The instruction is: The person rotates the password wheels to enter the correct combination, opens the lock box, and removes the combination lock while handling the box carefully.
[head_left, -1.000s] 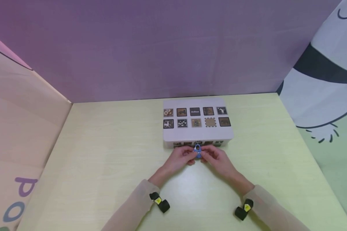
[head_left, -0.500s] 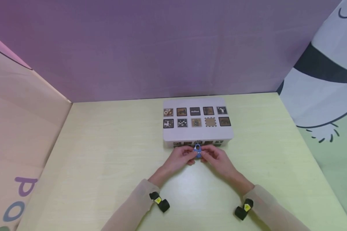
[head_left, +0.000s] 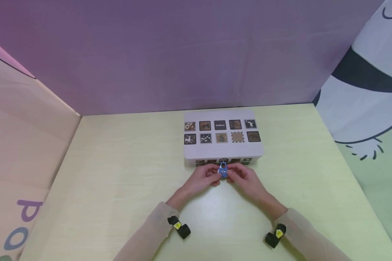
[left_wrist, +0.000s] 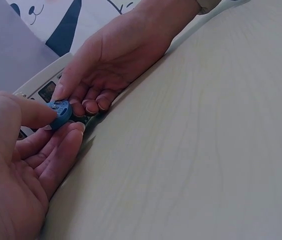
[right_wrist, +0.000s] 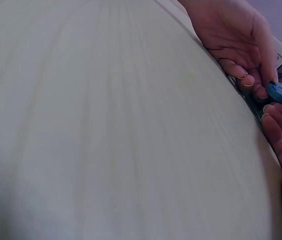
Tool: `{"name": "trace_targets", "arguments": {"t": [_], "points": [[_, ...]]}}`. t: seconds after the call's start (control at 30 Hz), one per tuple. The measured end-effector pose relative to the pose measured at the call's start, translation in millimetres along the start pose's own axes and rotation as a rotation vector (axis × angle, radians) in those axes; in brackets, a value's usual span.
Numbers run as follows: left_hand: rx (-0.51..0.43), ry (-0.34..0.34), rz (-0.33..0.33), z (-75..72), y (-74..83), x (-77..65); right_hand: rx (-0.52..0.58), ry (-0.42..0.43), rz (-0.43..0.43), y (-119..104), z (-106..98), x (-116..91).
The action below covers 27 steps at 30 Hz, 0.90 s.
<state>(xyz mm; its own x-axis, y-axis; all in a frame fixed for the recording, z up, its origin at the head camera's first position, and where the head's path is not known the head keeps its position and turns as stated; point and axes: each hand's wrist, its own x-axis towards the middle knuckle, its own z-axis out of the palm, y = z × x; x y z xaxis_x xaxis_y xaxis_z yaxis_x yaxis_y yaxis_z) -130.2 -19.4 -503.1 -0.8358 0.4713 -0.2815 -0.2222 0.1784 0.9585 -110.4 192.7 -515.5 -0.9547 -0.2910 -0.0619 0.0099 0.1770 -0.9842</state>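
A small blue padlock (head_left: pixel 223 172) is held between both hands, its shackle pointing toward the front of a white box (head_left: pixel 222 152). My left hand (head_left: pixel 200 180) pinches the lock body from the left with thumb and fingers. From the right, my right hand (head_left: pixel 248 182) pinches the other edge. In the left wrist view, the lock body (left_wrist: pixel 61 115) shows as a rounded blue piece with small dark marks on its face. Fingers hide most of its sides, and the right wrist view catches it (right_wrist: pixel 279 93) only near the frame's edge.
The box has square printed pictures on its lid and front. It stands on a pale wooden table (head_left: pixel 127 163), close to a purple back wall (head_left: pixel 196 54). Printed side walls rise at left (head_left: pixel 26 145) and right (head_left: pixel 369 108).
The padlock has turned slightly between the fingertips, its shackle shifting a little to the left. My left hand has moved slightly left; the right hand and the box look nearly the same.
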Motion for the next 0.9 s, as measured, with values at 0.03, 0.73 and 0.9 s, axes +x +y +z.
{"name": "trace_targets", "arguments": {"t": [0.03, 0.73, 0.9], "points": [[0.0, 0.001, 0.001, 0.1, 0.2, -0.1, -0.002, 0.0, -0.001, 0.2, -0.1, 0.0], [-0.04, 0.022, -0.011, 2.1, 1.3, -0.3, -0.01, 0.0, 0.005, 2.1, -0.6, 0.4], [-0.033, 0.032, -0.01, 2.7, 1.6, -0.8, -0.007, -0.005, 0.004, 1.5, -0.8, 0.0]]}}
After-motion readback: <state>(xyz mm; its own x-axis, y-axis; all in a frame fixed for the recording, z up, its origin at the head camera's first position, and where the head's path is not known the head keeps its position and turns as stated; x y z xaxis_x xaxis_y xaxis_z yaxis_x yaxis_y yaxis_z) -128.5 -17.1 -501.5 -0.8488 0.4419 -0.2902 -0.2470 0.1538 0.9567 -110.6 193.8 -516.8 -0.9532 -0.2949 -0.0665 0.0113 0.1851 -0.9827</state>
